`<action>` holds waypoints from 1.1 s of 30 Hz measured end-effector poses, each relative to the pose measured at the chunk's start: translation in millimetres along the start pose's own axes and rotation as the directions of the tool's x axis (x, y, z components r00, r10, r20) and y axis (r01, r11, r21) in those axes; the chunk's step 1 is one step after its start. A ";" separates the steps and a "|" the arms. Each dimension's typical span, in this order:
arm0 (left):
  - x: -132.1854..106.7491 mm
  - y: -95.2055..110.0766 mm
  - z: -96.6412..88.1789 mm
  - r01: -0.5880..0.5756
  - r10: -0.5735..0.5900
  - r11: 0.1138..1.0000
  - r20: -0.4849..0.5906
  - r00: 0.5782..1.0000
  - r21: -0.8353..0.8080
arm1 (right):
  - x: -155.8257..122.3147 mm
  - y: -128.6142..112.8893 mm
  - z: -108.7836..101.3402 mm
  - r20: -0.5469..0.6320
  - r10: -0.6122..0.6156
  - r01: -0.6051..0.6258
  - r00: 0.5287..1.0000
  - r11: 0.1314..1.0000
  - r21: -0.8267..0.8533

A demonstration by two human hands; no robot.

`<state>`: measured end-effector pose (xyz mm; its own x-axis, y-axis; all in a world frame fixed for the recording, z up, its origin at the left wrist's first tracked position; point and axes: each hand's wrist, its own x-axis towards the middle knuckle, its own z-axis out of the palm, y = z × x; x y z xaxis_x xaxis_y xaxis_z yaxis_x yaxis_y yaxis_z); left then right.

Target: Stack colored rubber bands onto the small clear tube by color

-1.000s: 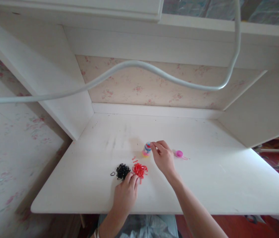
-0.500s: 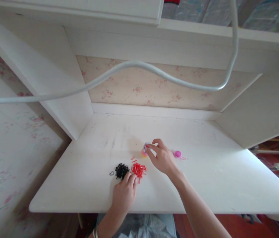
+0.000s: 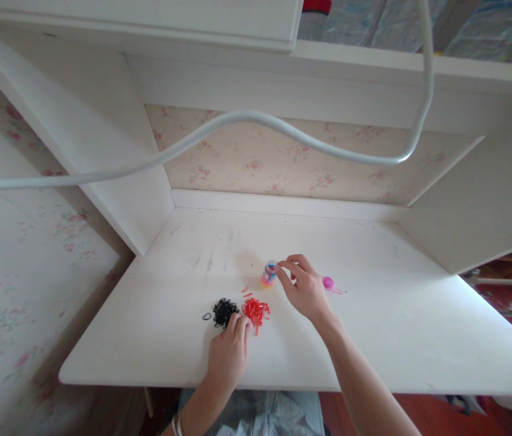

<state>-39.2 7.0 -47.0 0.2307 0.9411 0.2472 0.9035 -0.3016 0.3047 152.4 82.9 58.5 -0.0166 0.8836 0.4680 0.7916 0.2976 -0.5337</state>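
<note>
A small clear jar (image 3: pixel 268 274) with pink, blue and yellow contents stands upright on the white desk. My right hand (image 3: pixel 303 287) is at its rim, thumb and forefinger pinched together beside a bit of blue; what they hold, if anything, is too small to make out. A pile of black rubber bands (image 3: pixel 224 312) and a pile of red rubber bands (image 3: pixel 256 310) lie side by side nearer me. My left hand (image 3: pixel 231 342) rests at the near edge of both piles with curled fingers, their tips touching the red side. Whatever they grip is hidden.
A pink round lid with a loop (image 3: pixel 328 283) lies right of my right hand. One black band (image 3: pixel 206 316) and a few red pieces (image 3: pixel 246 292) lie loose. A white cable (image 3: pixel 256 117) crosses the view above the white desk (image 3: pixel 146 339); side panels flank the desk.
My right fingertips have shifted slightly right, back from the jar's mouth, and blue now shows there where red showed before. My left hand stays by the piles.
</note>
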 end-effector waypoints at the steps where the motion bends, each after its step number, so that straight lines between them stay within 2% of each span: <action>1: 0.1 -0.5 0.1 0.003 -0.003 1.000 -0.006 1.000 -0.011 | -5.1 1.8 1.1 -0.039 0.026 -0.024 0.999 0.998 0.054; 3: 0.2 -1.1 -0.2 0.003 -0.004 0.999 -0.014 1.000 -0.034 | -20.4 6.3 5.9 -0.094 0.089 -0.074 0.992 0.986 0.152; 5: -0.1 -1.0 -1.1 0.004 -0.005 0.998 -0.019 1.000 -0.058 | -41.7 12.3 14.0 -0.059 0.133 -0.118 0.989 0.971 0.210; 7: -0.8 -0.6 -2.1 0.006 -0.009 0.996 -0.026 1.000 -0.094 | -66.0 19.1 23.6 0.084 0.138 -0.153 0.987 0.965 0.214; 9: -1.4 0.0 -2.9 0.009 -0.014 0.989 -0.032 0.999 -0.147 | -88.1 25.1 32.4 0.246 0.128 -0.174 0.961 0.969 0.176; 11: -1.3 0.5 -3.5 0.016 -0.024 0.976 -0.031 0.999 -0.217 | -103.8 28.8 38.6 0.322 0.121 -0.169 0.939 0.978 0.123; 16: 4.9 3.9 -10.1 0.056 -0.085 0.910 -0.054 0.995 -0.412 | -110.9 27.2 44.8 0.292 0.099 -0.110 0.951 0.994 0.021; 21: 23.0 15.2 -30.0 0.074 -0.142 0.819 -0.075 0.987 -0.569 | -107.4 26.0 44.1 0.275 0.035 -0.040 0.961 0.999 0.012; 26: 57.4 30.8 -53.3 0.078 -0.160 0.769 -0.074 0.984 -0.635 | -110.1 27.6 39.0 0.253 0.053 -0.072 0.966 0.995 0.064; 30: 90.3 42.1 -66.5 0.014 -0.134 0.772 -0.142 0.981 -0.636 | -110.8 28.7 35.9 0.226 0.098 -0.126 0.969 0.986 0.113; 33: 110.6 47.4 -69.7 -0.026 -0.104 0.791 -0.177 0.979 -0.611 | -111.2 30.7 35.8 0.207 0.125 -0.156 0.970 0.978 0.142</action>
<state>4.0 86.2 58.8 0.0676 0.9253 0.3731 0.4881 -0.3568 0.7965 156.7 6.7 -35.2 -0.0442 0.9694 0.2416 0.6896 0.2046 -0.6947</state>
